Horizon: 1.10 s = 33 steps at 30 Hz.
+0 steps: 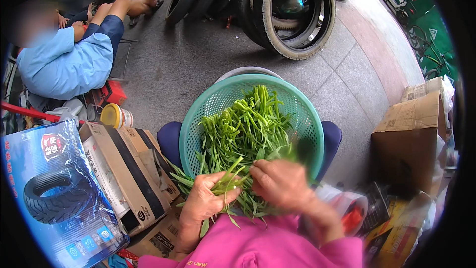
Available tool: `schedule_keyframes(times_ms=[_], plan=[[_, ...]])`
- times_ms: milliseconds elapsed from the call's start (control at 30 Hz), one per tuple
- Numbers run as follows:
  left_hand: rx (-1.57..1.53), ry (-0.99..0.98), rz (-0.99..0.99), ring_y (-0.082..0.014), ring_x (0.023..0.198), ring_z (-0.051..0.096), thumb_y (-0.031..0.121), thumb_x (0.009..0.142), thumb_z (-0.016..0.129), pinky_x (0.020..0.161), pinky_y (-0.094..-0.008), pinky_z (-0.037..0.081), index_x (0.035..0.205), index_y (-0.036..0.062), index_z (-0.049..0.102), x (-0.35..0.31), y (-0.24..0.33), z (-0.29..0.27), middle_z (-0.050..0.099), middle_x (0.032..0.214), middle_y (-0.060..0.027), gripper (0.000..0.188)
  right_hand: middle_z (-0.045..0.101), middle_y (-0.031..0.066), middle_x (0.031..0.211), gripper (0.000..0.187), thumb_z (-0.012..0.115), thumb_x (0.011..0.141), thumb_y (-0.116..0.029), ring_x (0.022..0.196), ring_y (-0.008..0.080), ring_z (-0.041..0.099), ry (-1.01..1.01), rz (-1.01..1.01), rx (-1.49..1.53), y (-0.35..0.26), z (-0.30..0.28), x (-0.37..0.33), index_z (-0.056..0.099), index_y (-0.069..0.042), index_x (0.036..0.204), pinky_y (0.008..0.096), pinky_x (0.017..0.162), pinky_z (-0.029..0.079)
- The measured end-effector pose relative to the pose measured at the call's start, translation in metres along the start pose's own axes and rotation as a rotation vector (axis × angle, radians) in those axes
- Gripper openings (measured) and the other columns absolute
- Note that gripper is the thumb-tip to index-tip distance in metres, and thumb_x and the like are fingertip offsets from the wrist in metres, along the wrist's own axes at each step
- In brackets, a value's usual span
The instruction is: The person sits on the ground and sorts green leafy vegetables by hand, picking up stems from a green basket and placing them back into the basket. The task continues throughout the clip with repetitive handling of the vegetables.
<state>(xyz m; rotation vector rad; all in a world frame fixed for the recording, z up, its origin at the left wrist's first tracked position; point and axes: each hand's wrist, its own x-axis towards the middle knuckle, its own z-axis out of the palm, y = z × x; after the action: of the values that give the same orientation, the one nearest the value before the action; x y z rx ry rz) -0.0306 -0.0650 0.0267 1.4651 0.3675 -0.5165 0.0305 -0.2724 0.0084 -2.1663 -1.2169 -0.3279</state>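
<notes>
A green plastic colander basket (308, 119) sits in front of me, between my dark-trousered knees. It holds a heap of water spinach (243, 124), with cut stems and long narrow leaves. Closed around a small bunch of stems (229, 181), my left hand (206, 198) is at the basket's near rim, and some leaves hang below it. My right hand (280, 183) is close beside it, blurred by motion, its fingers pinched near the stem ends. A smeared green leaf shows past its knuckles and seems to be held in it.
A pale basin rim (250, 71) shows behind the basket. Tyres (297, 15) stand farther ahead. At left are cardboard boxes (126, 168), a blue tyre box (59, 193), a yellow-lidded tub (111, 115) and a seated person in light blue (69, 64). A brown carton (409, 139) and plastic bags (347, 208) are at right.
</notes>
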Motion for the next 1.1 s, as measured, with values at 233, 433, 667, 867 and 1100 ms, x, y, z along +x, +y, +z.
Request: schedule_keyframes(times_ms=[233, 433, 667, 867, 1100], plan=[[0.155, -0.01, 0.168, -0.0012, 0.066, 0.049, 0.003, 0.085, 0.072, 0.057, -0.0186, 0.04, 0.103, -0.0026, 0.068, 0.004, -0.003, 0.002, 0.06, 0.074, 0.0057, 0.019, 0.065, 0.0101, 0.09, 0.036, 0.076, 0.063, -0.01, 0.058, 0.0185, 0.059, 0.026, 0.034, -0.057, 0.0, 0.003, 0.001, 0.064, 0.0, 0.096, 0.0328, 0.049, 0.048], [0.103, -0.057, 0.114, -0.0027, 0.062, 0.05, 0.008, 0.085, 0.075, 0.054, -0.02, 0.039, 0.098, -0.0008, 0.069, 0.001, -0.004, -0.002, 0.061, 0.074, 0.0036, 0.017, 0.066, 0.01, 0.083, 0.022, 0.071, 0.069, 0.001, 0.065, 0.0194, 0.066, 0.105, 0.247, 0.291, 0.004, -0.004, 0.005, 0.065, 0.0, 0.09, 0.0299, 0.058, 0.053], [-0.481, 0.22, 0.216, -0.0134, 0.07, 0.063, 0.007, 0.088, 0.069, 0.06, -0.0259, 0.052, 0.102, 0.0014, 0.067, -0.005, -0.027, -0.053, 0.07, 0.088, -0.0103, 0.015, 0.068, 0.0084, 0.093, 0.01, 0.063, 0.09, 0.003, 0.074, 0.011, 0.064, 0.539, 0.907, 0.822, 0.036, -0.013, 0.009, 0.07, 0.005, 0.098, 0.0237, 0.065, 0.056], [-1.103, 0.407, 0.329, -0.0266, 0.104, 0.066, 0.006, 0.09, 0.068, 0.091, -0.0451, 0.056, 0.111, 0.0039, 0.065, -0.014, -0.037, -0.113, 0.069, 0.112, -0.0139, 0.022, 0.069, 0.0062, 0.095, 0.025, 0.071, 0.077, 0.003, 0.072, 0.0126, 0.065, 0.178, 0.998, 0.133, 0.076, 0.006, -0.029, 0.069, -0.001, 0.102, 0.0259, 0.062, 0.052], [-1.181, 0.514, 0.357, -0.027, 0.106, 0.064, 0.008, 0.09, 0.067, 0.093, -0.046, 0.053, 0.108, 0.0051, 0.064, -0.018, -0.041, -0.124, 0.068, 0.115, -0.014, 0.018, 0.067, 0.0138, 0.102, 0.023, 0.073, 0.078, -0.003, 0.087, 0.0285, 0.067, 0.079, 0.339, -0.09, 0.018, 0.021, 0.034, 0.066, -0.001, 0.099, 0.0366, 0.071, 0.057]])
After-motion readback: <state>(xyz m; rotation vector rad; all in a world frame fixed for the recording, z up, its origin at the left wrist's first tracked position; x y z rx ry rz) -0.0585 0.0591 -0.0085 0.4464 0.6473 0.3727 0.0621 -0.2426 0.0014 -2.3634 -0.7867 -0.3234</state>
